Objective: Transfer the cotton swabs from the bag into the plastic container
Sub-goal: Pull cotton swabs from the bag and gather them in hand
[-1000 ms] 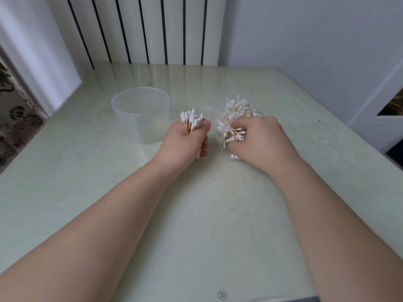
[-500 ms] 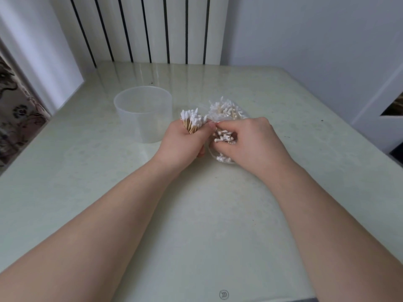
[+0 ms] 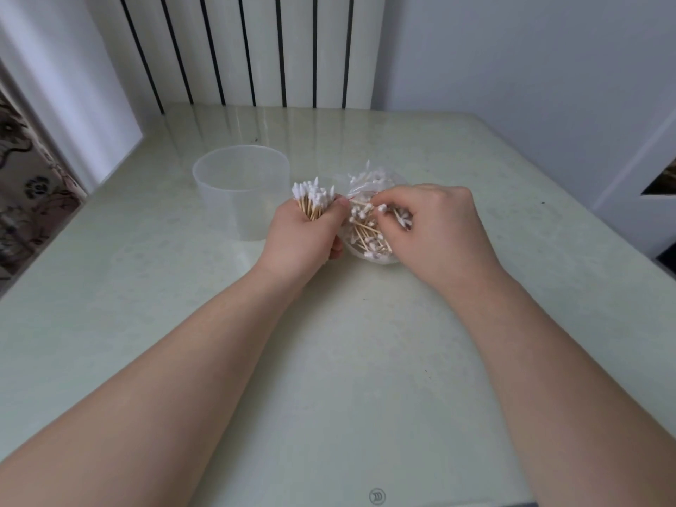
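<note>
A translucent round plastic container (image 3: 241, 192) stands on a glossy pale green table (image 3: 146, 287), left of a crinkled clear bag (image 3: 369, 184) of wooden-stemmed cotton swabs (image 3: 365, 232). The left hand (image 3: 303, 236) grips an upright bundle of swabs (image 3: 312, 197). The right hand (image 3: 435, 228) pinches a few swabs inside the bag. A white ribbed radiator (image 3: 256, 49) stands on the far side.

translucent plastic container (image 3: 241, 192), glossy table (image 3: 365, 360), wooden-stemmed swabs (image 3: 367, 230)

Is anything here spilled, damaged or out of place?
Nothing stands out. The translucent round plastic container stands upright, the left hand grips a tidy bundle of wooden cotton swabs, and the right hand pinches swabs at the clear plastic bag.
</note>
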